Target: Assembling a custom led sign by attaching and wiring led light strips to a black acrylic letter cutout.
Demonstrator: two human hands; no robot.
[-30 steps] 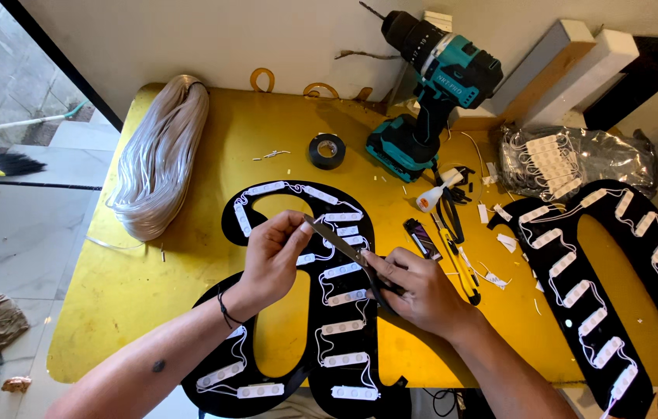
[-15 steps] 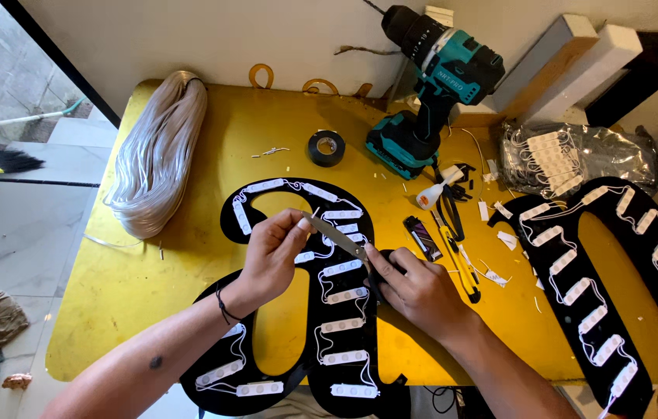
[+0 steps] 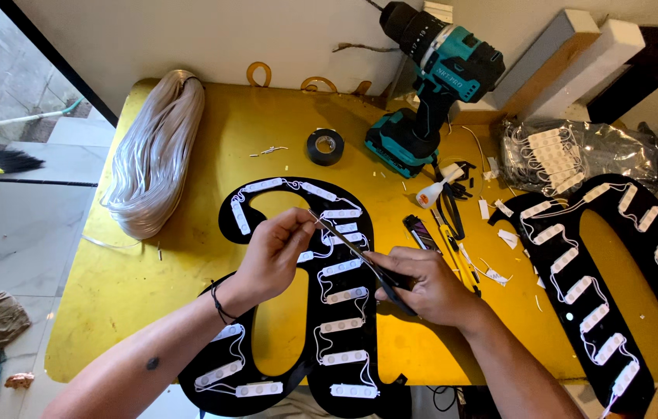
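Observation:
A black letter-shaped panel (image 3: 240,223) studded with white LED modules and white wires lies on the yellow table (image 3: 166,264). My left hand (image 3: 273,252) pinches a thin white wire just above the panel's middle. My right hand (image 3: 422,283) grips scissors (image 3: 348,247), whose blades point up-left toward the pinched wire at my left fingertips. Both hands hover over the panel's right stroke.
A teal cordless drill (image 3: 430,85) stands at the back. Near it lie a black tape roll (image 3: 325,146), a small glue bottle (image 3: 434,192) and hand tools (image 3: 453,221). A white wire coil (image 3: 154,151) sits left, a second black LED panel (image 3: 616,287) right, a bag of modules (image 3: 577,151) behind.
My hands stay over the panel. The scissors' blades have shifted slightly and now lie closer to my left fingertips.

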